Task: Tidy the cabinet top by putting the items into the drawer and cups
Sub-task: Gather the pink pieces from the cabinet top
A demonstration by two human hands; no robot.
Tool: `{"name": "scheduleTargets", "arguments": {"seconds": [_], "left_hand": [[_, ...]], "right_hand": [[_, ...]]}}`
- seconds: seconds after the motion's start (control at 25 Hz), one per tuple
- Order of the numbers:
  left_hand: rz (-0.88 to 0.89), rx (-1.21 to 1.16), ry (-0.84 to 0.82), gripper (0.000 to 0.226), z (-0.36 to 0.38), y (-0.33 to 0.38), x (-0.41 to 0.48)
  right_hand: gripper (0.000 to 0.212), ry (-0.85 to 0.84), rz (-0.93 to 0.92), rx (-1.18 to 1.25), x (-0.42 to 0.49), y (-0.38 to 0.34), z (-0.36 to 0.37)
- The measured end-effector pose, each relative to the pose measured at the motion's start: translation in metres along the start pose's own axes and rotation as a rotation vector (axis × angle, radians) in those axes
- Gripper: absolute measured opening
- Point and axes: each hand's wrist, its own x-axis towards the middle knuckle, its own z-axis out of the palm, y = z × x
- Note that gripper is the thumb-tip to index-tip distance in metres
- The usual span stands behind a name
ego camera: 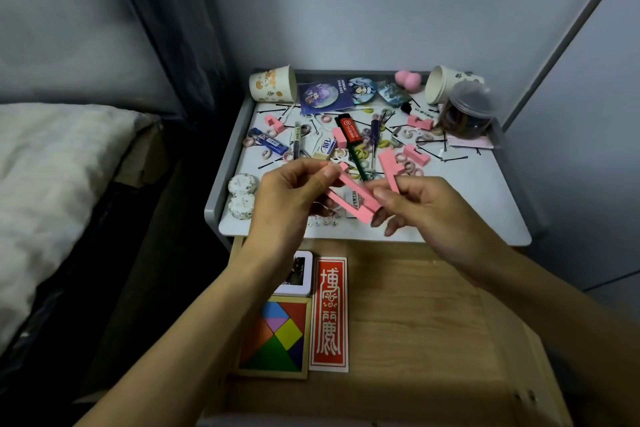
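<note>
Left hand (294,191) pinches the far end of the pink strips (349,199), right hand (426,204) the near end plus a second pink piece (389,166), above the desk (467,204). Looks light, stiff, maybe snappable: pinch the flat faces.

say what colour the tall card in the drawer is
The card is red with white characters; head view.

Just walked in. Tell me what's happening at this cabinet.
A person holds pink pieces above the cluttered cabinet top, the left hand pinching one end and the right hand gripping the other. Hair ties and pins are not yet put away. The drawer below is open and holds a tangram puzzle and a red card. Two paper cups sit at the back.
</note>
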Motion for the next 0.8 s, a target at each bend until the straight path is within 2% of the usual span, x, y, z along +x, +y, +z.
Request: {"name": "scheduleTargets", "arguments": {"seconds": [0.2,0.36,0.68,0.8], "left_hand": [[0.015,-0.044,0.081,0.017,0.004,-0.002,0.0],[0.01,-0.115,0.08,0.019,0.003,-0.001,0.001],[-0.026,-0.113,0.075,0.021,0.004,-0.001,-0.002],[-0.043,-0.106,0.05,0.022,0.002,0.003,-0.003]], "right_hand": [[0.027,0.123,-0.124,-0.077,-0.005,0.005,0.017],[0.027,0.251,-0.205,-0.085,-0.008,0.003,0.015],[0.026,0.252,-0.242,-0.255,-0.01,0.006,0.018],[0.028,0.247,-0.207,-0.216,-0.008,0.006,0.016]]}}
